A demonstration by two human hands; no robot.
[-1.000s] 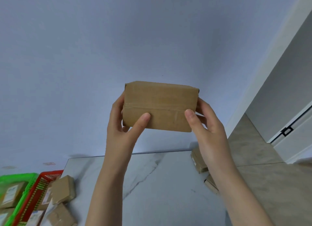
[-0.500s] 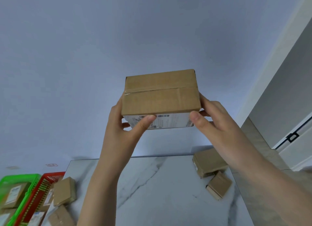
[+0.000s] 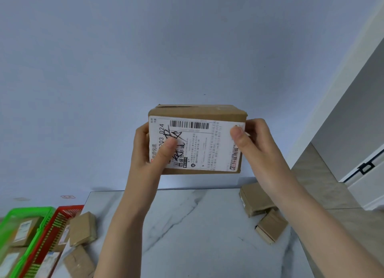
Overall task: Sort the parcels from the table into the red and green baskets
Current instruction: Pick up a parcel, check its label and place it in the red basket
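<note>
I hold a brown cardboard parcel (image 3: pixel 199 140) up in front of the wall, above the marble table (image 3: pixel 197 236). Its white shipping label with a barcode and black handwriting faces me. My left hand (image 3: pixel 151 153) grips its left end, thumb on the label. My right hand (image 3: pixel 253 147) grips its right end, thumb on the label's corner. The red basket (image 3: pixel 49 236) and the green basket (image 3: pixel 25 213) stand at the lower left, each with parcels inside.
Two brown parcels (image 3: pixel 83 232) lie on the table's left edge next to the red basket. Two more (image 3: pixel 257 201) lie at the table's right edge. A grey floor and a white door frame are at the right.
The parcel has been turned in both hands so that its labelled face now points at me; a second ago only plain taped cardboard showed. The camera view has tilted down slightly.
</note>
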